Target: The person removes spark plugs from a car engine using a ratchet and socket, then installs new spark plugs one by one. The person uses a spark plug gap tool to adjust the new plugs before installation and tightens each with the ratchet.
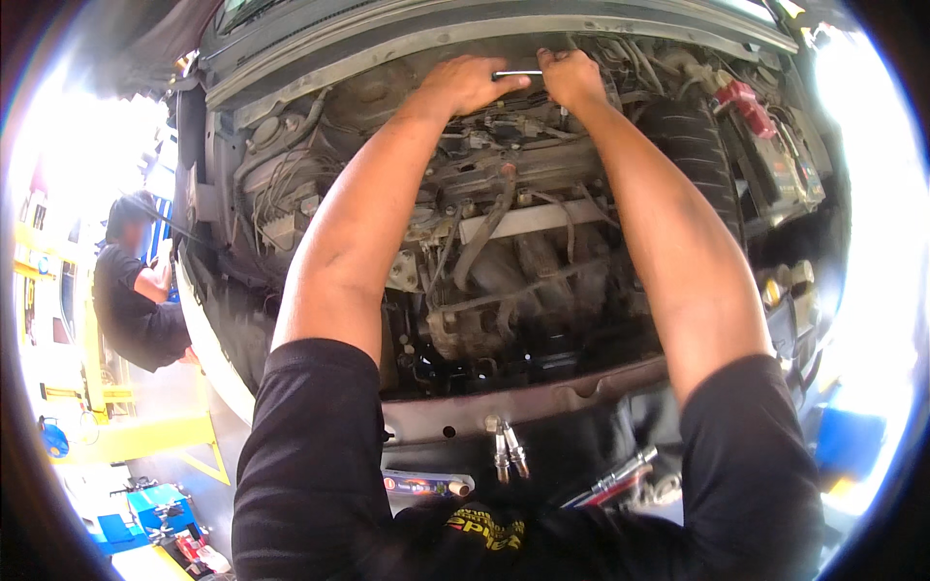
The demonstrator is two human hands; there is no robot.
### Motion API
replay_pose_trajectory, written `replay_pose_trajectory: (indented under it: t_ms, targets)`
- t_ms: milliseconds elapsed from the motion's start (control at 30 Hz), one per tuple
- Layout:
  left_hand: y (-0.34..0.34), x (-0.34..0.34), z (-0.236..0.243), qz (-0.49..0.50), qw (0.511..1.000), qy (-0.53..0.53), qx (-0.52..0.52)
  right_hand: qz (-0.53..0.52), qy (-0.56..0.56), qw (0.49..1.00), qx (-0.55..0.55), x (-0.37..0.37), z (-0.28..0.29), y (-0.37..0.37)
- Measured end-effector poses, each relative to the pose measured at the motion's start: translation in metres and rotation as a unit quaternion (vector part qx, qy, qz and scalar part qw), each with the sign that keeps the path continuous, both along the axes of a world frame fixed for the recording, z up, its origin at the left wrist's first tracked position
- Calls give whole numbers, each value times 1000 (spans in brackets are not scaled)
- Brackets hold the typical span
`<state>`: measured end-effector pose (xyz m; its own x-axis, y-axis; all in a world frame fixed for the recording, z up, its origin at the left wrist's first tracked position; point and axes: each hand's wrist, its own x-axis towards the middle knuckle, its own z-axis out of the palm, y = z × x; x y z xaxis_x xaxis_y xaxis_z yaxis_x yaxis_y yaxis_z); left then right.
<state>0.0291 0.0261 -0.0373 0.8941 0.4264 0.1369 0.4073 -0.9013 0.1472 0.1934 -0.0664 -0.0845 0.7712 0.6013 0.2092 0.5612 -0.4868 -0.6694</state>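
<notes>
Deep at the back of a car's engine bay, both my hands are close together over the engine [523,237]. A slim tool with a shiny metal shaft [523,73] runs crosswise between them. My right hand [573,79] is closed around its right end. My left hand [467,85] meets its dark left end between forefinger and outstretched thumb; the other fingers are mostly hidden. Below my right hand a short bright metal piece [564,114] points down into the engine. Two spark plugs [502,453] lie side by side near my body, by the front edge of the bay.
A ribbed black hose [686,145] and a battery with a red cover [746,107] flank my right arm. A long metal tool [620,473] and a printed package [426,482] lie near my body. At the left, another person [140,290] is beside yellow frames [136,441].
</notes>
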Motion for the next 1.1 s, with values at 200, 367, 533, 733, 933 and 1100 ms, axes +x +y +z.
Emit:
replay_pose_trajectory:
  t_ms: [200,367,533,733,933,1100]
  targets:
    - [-9,-1,10,42,997,69,5,-15,118,979,164,-4,-18,16]
    - [-47,-5,22,106,992,70,-12,17,-2,985,172,17,-47,21]
    - [-51,-10,20,153,986,69,-8,36,53,974,217,3,-46,28]
    - [-65,4,22,164,983,84,9,68,-68,976,197,26,-52,28]
    - [-62,4,14,169,982,80,36,72,-266,951,142,12,-43,18]
    - [-53,-6,11,199,974,108,-15,79,-124,969,198,-9,-48,32]
